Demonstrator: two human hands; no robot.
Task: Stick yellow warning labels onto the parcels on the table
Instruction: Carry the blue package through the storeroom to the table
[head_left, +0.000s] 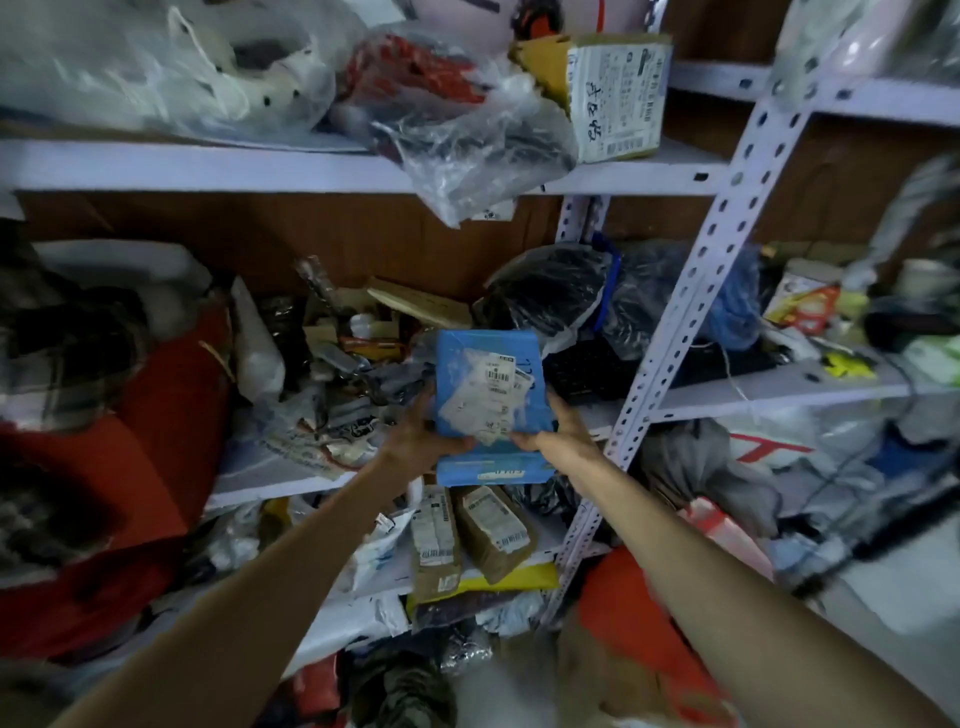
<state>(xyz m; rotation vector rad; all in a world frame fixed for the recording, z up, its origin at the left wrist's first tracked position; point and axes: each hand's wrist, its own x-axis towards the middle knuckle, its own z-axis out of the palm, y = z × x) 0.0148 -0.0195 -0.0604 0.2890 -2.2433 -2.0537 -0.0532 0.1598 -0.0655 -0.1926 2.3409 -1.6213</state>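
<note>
I hold a blue box parcel (491, 358) with a crumpled white shipping label on its top face, out in front of a cluttered shelf. My left hand (418, 434) grips its left lower side, thumb over the top edge. My right hand (563, 431) grips its right lower side, thumb near the white label. Both arms reach forward from the bottom of the view. No yellow warning label or table is in sight.
White metal shelving (670, 171) with a perforated upright (691, 291) holds bags and parcels. Two brown parcels (493, 525) and a yellow mailer (519, 577) lie on the shelf below. A cardboard box (618, 93) sits up top. Red sacks (150, 441) fill the left.
</note>
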